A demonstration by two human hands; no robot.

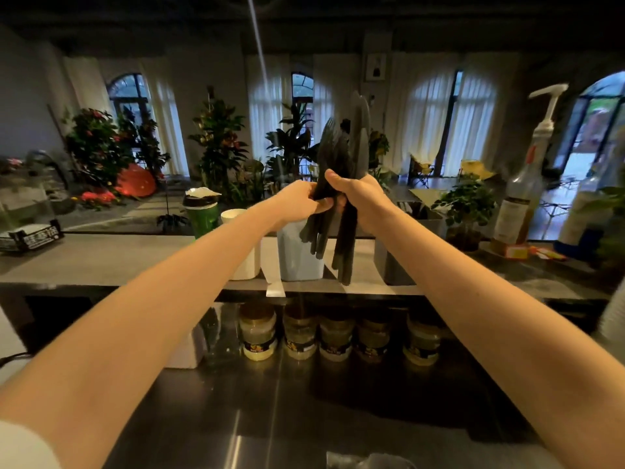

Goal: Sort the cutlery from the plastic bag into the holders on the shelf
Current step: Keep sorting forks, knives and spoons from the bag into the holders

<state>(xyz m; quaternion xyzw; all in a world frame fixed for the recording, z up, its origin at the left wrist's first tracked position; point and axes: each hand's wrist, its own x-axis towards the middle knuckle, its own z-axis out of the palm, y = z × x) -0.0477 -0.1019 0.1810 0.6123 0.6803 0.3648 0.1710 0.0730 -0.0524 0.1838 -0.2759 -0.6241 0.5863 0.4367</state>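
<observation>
Both hands hold a bundle of black plastic cutlery [341,154] upright above the shelf. My right hand [362,198] grips the bundle around its middle, knives and forks fanning out above. My left hand [301,201] pinches a few of the handles on the left side. Below the hands stand the holders: a pale blue holder [294,258], a white holder [248,265] to its left and a grey holder [392,269] to its right. A crumpled clear plastic bag [368,460] lies at the bottom edge on the steel counter.
The grey shelf [101,262] also carries a green cup [203,214], a black tray [30,236], a potted plant [468,211] and pump bottles [522,198]. Several jars [334,336] line the space under the shelf.
</observation>
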